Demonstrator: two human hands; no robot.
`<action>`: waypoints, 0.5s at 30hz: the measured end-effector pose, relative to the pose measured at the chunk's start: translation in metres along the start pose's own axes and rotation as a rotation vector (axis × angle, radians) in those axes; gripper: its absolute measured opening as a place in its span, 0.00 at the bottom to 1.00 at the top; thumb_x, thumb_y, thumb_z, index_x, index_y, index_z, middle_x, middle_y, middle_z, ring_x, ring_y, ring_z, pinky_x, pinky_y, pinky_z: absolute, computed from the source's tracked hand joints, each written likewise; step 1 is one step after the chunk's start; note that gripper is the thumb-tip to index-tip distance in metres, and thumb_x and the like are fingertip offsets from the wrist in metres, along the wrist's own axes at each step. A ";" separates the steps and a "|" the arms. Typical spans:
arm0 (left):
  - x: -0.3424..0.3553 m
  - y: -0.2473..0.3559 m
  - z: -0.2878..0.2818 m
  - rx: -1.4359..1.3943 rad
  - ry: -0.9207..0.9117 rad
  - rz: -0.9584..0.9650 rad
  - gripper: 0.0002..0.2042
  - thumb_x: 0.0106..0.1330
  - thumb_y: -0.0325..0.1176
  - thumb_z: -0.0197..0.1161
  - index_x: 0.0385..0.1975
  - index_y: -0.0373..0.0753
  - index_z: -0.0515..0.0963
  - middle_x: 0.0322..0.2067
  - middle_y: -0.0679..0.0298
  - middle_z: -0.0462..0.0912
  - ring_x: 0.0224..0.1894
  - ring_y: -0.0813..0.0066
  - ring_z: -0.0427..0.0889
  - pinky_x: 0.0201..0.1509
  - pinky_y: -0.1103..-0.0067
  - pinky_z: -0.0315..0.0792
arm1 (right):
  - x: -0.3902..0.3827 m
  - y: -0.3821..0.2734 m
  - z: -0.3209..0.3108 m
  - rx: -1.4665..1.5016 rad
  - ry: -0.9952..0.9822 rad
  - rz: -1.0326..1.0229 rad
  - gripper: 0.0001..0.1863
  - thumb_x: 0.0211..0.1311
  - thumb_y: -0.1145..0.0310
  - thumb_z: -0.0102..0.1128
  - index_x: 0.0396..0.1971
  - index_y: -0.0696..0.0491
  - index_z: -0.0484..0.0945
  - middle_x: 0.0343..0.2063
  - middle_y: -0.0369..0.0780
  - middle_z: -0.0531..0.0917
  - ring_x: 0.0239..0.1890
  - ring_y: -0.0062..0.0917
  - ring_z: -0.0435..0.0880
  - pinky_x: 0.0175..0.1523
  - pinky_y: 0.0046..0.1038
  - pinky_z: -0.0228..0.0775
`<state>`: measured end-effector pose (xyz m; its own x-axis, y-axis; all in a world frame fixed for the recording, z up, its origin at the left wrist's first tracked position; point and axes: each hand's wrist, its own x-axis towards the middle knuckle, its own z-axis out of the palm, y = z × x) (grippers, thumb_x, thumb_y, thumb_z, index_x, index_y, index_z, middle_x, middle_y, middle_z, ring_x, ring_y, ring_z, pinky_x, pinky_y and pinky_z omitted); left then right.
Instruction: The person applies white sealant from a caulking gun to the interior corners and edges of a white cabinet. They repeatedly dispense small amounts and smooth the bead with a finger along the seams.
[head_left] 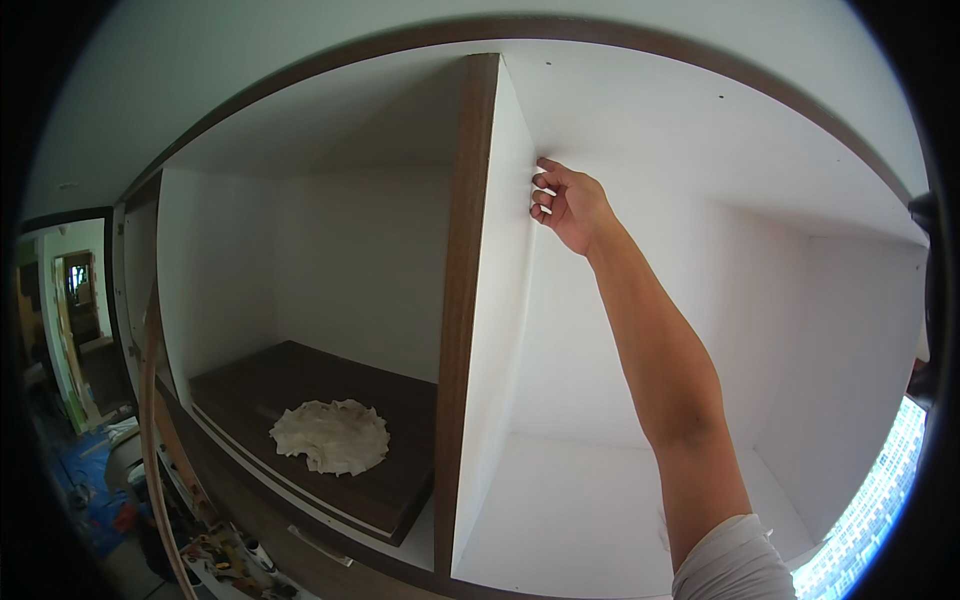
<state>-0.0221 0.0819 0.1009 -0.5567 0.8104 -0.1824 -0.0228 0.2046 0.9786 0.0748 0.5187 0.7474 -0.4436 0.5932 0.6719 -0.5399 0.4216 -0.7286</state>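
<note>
My right hand [570, 205] reaches up into the right compartment of a white-lined cabinet. Its fingers are bent and apart, with their tips against the upper part of the white side of the upright divider [508, 300], close to the compartment's ceiling. Nothing shows in its grasp. The divider has a brown wooden front edge. My left hand is out of the picture. On a dark brown board [240, 385] in the left compartment lies a round, crumpled off-white piece that looks like cloth [330, 437].
A brown trim [330, 62] frames the cabinet's top. Tools and loose items [235, 560] lie below at the lower left, beside a thin curved wooden strip [152, 430]. Blue sheeting [85, 470] covers floor near a doorway at far left. Bright small-patterned surface [870, 510] at lower right.
</note>
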 end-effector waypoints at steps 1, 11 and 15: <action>0.000 0.000 0.000 -0.001 -0.002 0.001 0.21 0.61 0.26 0.77 0.51 0.35 0.76 0.43 0.59 0.86 0.43 0.71 0.85 0.47 0.72 0.82 | -0.002 -0.002 0.001 -0.002 -0.012 0.003 0.31 0.74 0.77 0.43 0.76 0.62 0.57 0.33 0.34 0.73 0.30 0.20 0.70 0.43 0.30 0.71; -0.001 0.003 -0.002 0.005 -0.007 0.018 0.20 0.61 0.25 0.77 0.50 0.36 0.76 0.42 0.60 0.86 0.43 0.71 0.85 0.47 0.72 0.82 | -0.034 -0.025 0.023 -0.013 -0.111 -0.010 0.31 0.75 0.75 0.46 0.76 0.62 0.59 0.32 0.33 0.73 0.30 0.19 0.69 0.44 0.30 0.72; 0.001 0.004 -0.001 0.009 -0.004 0.018 0.20 0.61 0.25 0.77 0.49 0.36 0.76 0.42 0.60 0.85 0.43 0.72 0.85 0.47 0.72 0.82 | -0.036 -0.019 -0.004 -0.018 -0.263 -0.071 0.28 0.76 0.73 0.46 0.73 0.60 0.65 0.31 0.32 0.73 0.30 0.19 0.68 0.44 0.30 0.73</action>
<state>-0.0239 0.0828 0.1052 -0.5538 0.8160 -0.1656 -0.0055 0.1953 0.9807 0.1040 0.4918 0.7364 -0.5765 0.3643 0.7314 -0.5644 0.4698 -0.6788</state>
